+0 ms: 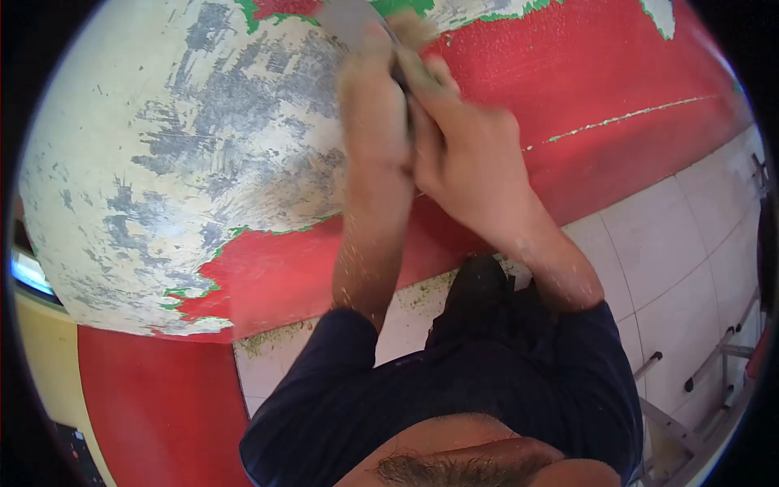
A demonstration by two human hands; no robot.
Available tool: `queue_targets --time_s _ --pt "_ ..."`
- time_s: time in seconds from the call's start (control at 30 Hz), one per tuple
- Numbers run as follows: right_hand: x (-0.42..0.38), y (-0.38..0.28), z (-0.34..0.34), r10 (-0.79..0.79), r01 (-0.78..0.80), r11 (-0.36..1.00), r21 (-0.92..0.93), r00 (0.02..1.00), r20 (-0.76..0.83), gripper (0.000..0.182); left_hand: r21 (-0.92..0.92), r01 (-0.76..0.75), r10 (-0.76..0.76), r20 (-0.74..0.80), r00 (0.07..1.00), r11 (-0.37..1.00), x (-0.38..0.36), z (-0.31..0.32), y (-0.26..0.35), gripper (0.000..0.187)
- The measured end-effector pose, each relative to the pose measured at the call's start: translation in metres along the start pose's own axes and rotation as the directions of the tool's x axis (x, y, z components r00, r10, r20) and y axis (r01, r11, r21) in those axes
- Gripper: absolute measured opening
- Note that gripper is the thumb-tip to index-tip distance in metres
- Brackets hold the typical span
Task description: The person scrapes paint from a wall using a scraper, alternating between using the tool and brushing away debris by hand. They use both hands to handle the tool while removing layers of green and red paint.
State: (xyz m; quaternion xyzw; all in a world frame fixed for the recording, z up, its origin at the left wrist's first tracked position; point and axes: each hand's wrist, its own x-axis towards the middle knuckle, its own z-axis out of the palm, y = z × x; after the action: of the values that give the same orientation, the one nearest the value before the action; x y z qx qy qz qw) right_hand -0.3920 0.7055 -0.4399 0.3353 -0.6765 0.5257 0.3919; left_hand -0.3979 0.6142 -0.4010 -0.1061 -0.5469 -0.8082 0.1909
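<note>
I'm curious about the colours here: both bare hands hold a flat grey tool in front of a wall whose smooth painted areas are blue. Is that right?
Not blue: the head view shows the smooth painted areas are red. The bare left hand and right hand do hold the flat grey tool.

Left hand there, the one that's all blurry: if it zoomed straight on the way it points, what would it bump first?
The left hand would probably meet the flat grey scraper first, right at its fingers. The painted wall looks next, though blur hides the depth.
</note>
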Motion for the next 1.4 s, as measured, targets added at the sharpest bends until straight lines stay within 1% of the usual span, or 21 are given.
queue_targets --time_s 0.07,0.1,0.2,0.3,0.4,0.47,0.5,0.57,0.6,0.7,0.8,0.9,0.97,1.0,1.1,1.17,1.2,1.27,1.3,1.33,1.4 --pt "-0.020 -0.001 -0.006 0.085 -0.089 0.994 0.067 0.994 0.068 0.023 -0.063 -0.004 -0.001 -0.071 0.997 0.998 -0.003 0.006 -0.005 0.037" --pt "-0.019 -0.002 -0.006 0.088 -0.093 0.993 0.066 0.993 0.084 0.024 -0.092 0.007 -0.017 -0.109 0.994 0.996 -0.006 0.005 -0.008 0.037" --pt "-0.013 -0.001 -0.012 0.109 -0.116 0.991 0.067 0.989 0.103 0.027 -0.258 0.014 -0.038 -0.090 0.995 0.966 -0.001 0.008 -0.006 0.037" --pt "-0.020 0.001 -0.012 0.111 -0.121 0.989 0.090 0.988 0.111 0.032 -0.089 0.046 -0.057 -0.125 0.990 0.995 -0.018 0.008 -0.014 0.029" --pt "-0.015 0.003 -0.010 0.079 -0.088 0.992 0.086 0.992 0.101 0.033 0.005 0.021 -0.019 -0.189 0.982 1.000 -0.003 0.013 -0.002 0.028" --pt "-0.012 0.004 -0.011 0.064 -0.071 0.993 0.093 0.995 0.082 0.032 -0.002 -0.012 0.011 -0.178 0.984 1.000 -0.007 0.012 -0.008 0.026" --pt "-0.018 0.002 -0.013 0.097 -0.106 0.989 0.103 0.991 0.091 0.032 -0.011 -0.025 0.023 -0.175 0.984 1.000 -0.010 0.012 -0.010 0.025" --pt "-0.028 -0.004 -0.013 0.141 -0.154 0.980 0.129 0.985 0.103 0.030 0.032 0.038 -0.032 -0.187 0.982 0.999 -0.015 0.010 -0.008 0.025" --pt "-0.019 -0.001 -0.011 0.112 -0.123 0.987 0.104 0.988 0.104 0.029 0.047 0.056 -0.045 -0.195 0.980 0.997 -0.015 0.009 -0.007 0.024" --pt "-0.010 0.002 -0.007 0.099 -0.108 0.990 0.090 0.990 0.103 0.027 -0.001 -0.053 0.053 -0.137 0.989 0.999 -0.004 0.013 -0.006 0.025" --pt "-0.018 -0.003 -0.008 0.110 -0.121 0.987 0.108 0.989 0.099 0.026 -0.036 0.037 -0.041 -0.106 0.993 0.999 -0.017 0.005 -0.007 0.026" --pt "-0.016 -0.002 -0.003 0.103 -0.115 0.989 0.090 0.986 0.134 0.026 0.039 0.006 -0.001 -0.141 0.990 0.999 -0.003 0.006 0.002 0.028" --pt "-0.012 0.001 -0.004 0.138 -0.152 0.983 0.105 0.982 0.126 0.025 0.040 -0.030 0.034 -0.099 0.995 0.999 -0.004 0.003 -0.004 0.028" --pt "-0.020 0.001 -0.004 0.148 -0.160 0.980 0.122 0.984 0.099 0.030 0.033 -0.050 0.053 -0.080 0.995 0.998 -0.005 0.002 -0.007 0.028" --pt "-0.023 -0.001 0.008 0.107 -0.115 0.982 0.153 0.992 0.060 0.042 0.155 0.051 -0.034 -0.109 0.993 0.987 -0.016 -0.004 -0.007 0.028" --pt "-0.009 -0.002 0.022 0.119 -0.126 0.983 0.130 0.991 0.059 0.044 0.213 -0.109 0.143 -0.152 0.978 0.971 -0.005 0.005 0.014 0.029" --pt "-0.002 -0.004 0.025 0.069 -0.071 0.990 0.118 0.997 0.018 0.045 0.244 -0.195 0.234 -0.139 0.962 0.950 0.005 0.012 0.024 0.030" --pt "0.009 -0.011 0.029 -0.026 0.030 0.995 0.093 0.999 -0.046 0.048 0.239 -0.065 0.060 0.026 0.998 0.969 0.002 -0.007 0.026 0.034" --pt "-0.001 -0.014 0.026 0.018 -0.008 0.990 0.139 0.998 -0.068 0.048 0.243 -0.017 -0.013 0.120 0.993 0.970 0.001 -0.018 0.025 0.037" --pt "-0.027 -0.013 0.022 0.054 -0.037 0.983 0.181 0.995 -0.086 0.047 0.189 0.088 -0.104 0.073 0.992 0.978 -0.012 -0.018 0.012 0.040" --pt "-0.031 -0.011 0.017 0.075 -0.061 0.981 0.184 0.995 -0.072 0.048 0.106 0.058 -0.059 0.013 0.998 0.993 -0.017 -0.007 0.004 0.040"
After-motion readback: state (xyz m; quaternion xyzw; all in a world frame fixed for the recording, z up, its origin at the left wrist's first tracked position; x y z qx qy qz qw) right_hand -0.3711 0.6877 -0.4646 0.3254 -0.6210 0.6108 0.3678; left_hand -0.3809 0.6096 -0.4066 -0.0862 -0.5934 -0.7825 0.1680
